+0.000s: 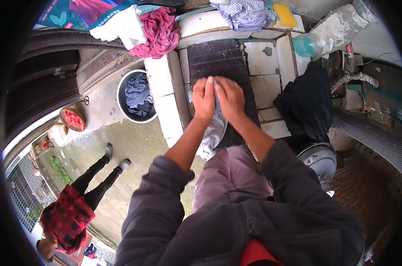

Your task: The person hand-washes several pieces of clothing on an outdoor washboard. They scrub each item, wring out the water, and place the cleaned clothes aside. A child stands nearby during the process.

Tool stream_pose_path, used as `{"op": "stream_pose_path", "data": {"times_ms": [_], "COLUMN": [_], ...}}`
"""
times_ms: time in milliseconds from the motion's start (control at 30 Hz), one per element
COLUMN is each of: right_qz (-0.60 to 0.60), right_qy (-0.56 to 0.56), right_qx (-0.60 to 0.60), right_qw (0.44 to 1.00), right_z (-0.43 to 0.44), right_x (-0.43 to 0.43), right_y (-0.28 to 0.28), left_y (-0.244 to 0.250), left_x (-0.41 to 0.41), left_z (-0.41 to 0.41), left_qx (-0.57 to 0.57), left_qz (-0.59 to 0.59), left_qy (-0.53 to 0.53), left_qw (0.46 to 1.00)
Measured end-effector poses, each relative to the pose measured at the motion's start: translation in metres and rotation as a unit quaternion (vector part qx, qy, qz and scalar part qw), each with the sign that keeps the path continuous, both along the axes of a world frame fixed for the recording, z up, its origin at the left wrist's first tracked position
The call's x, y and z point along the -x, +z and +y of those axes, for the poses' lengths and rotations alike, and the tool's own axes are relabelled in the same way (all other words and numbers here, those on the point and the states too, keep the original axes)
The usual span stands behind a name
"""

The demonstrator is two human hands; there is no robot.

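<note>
A dark ribbed washboard [217,55] lies in a white-tiled wash trough [265,88], its near end by my legs. On it is a pale checked cloth [214,133], bunched up, with its lower end hanging over the board's near left edge. My left hand [203,101] and my right hand [231,99] are close together around the upper part of this cloth, fingers curled over it. Their fingers hide most of the gripped portion.
A basin [120,96] of dark wet clothes stands left. A crumpled maroon cloth [157,33], a striped cloth [242,15], a yellow soap bar [285,15] and a pump bottle [309,45] rest along the ledge. Black fabric [307,103] hangs right. A person [68,216] stands in the yard.
</note>
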State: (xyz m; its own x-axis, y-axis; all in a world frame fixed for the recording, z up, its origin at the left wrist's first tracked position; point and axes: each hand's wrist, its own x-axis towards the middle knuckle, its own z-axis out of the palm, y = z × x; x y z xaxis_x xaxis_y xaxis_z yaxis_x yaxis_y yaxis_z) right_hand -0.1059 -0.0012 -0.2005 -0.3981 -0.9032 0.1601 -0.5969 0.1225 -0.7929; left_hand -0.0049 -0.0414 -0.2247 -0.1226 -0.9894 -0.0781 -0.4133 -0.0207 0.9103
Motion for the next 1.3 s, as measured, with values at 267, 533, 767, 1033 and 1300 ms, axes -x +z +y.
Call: {"op": "stream_pose_path", "data": {"times_ms": [267,533,767,1033,1300], "right_qz": [0.139,-0.075,0.167,0.026,0.055], "right_qy": [0.054,-0.045,-0.011,-0.034,-0.012], "right_qx": [-0.018,-0.008,0.014,-0.004,-0.044], "right_qw": [0.989,0.996,0.986,0.999,0.997], "right_z": [-0.094,0.029,-0.080,0.005,-0.049], "right_x": [0.038,-0.016,0.036,-0.008,0.008], "right_y": [-0.035,0.013,-0.037,-0.002,-0.023], "left_y": [-0.004,0.020,-0.003,0.020,-0.006], "left_x": [0.046,0.002,0.046,0.007,0.015], "left_z": [-0.087,0.040,-0.069,0.013,-0.039], "left_qx": [0.116,-0.025,0.166,-0.001,0.114], "left_qz": [-0.287,0.039,-0.172,-0.048,-0.159], "left_qy": [0.066,0.047,0.055,0.041,0.007], "left_qw": [0.949,0.998,0.969,0.998,0.981]}}
